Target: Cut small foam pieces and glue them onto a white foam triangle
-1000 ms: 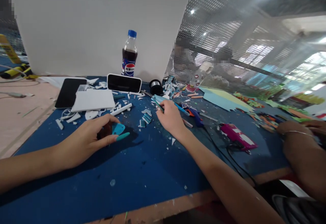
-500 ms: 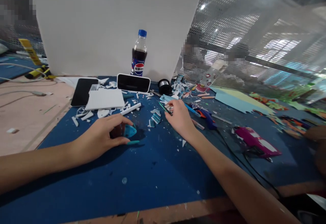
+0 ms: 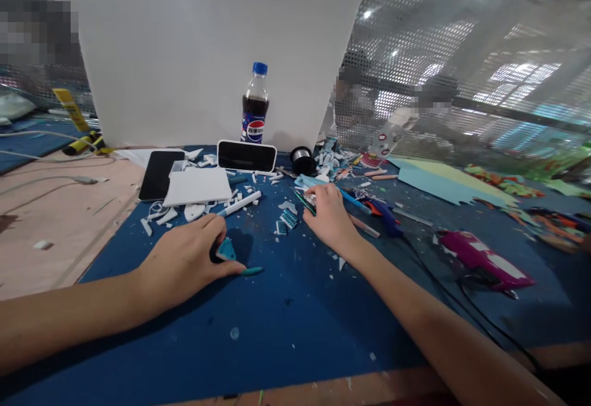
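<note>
My left hand curls round a small blue, rounded piece low over the mat. Its thumb tip touches the near end of a flat teal strip. Past the fingers lies a white stick. My right hand is bent over a slim dark tool with a green edge; its fingertips are closed at the tool, whose kind I cannot make out. Between the hands lie small teal ridged pieces. Beyond the right hand is a blue glue gun with a cord.
A propped phone stands before a cola bottle. A white block and a dark tablet-like device lie left. Near the back are a wire spool and white scraps. A magenta pouch-like object and coloured sheets lie right.
The whole view has shifted slightly, moving things right and down. My left fingers have curled further over the blue piece, which now shows tilted. My right hand stays at the slim tool.
</note>
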`<state>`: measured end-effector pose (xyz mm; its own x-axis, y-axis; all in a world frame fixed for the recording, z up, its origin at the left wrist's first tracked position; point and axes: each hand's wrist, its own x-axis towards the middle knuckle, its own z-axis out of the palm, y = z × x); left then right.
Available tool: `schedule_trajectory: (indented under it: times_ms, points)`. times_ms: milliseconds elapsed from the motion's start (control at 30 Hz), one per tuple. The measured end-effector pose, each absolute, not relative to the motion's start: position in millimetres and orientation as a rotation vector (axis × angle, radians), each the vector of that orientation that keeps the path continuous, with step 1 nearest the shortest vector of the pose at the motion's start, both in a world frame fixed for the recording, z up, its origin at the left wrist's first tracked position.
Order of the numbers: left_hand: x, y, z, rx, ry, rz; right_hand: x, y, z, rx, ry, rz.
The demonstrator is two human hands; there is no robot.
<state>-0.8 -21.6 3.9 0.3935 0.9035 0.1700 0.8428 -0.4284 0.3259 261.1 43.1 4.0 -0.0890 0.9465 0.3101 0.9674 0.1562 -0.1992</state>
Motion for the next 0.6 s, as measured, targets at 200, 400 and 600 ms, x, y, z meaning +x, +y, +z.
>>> schedule_trajectory:
  times_ms: [200, 400, 600]
  points:
    - [0, -19, 7, 2.487, 1.539, 0.277, 264, 49, 3, -1.831, -2.064, 0.003]
    - [-14, -12, 3, 2.519, 1.398, 0.605, 261, 47, 3, -1.754, -2.027, 0.061]
    - [-20, -4, 1, 2.808, 1.068, 0.512, 260, 44, 5, -1.755, -2.038, 0.043]
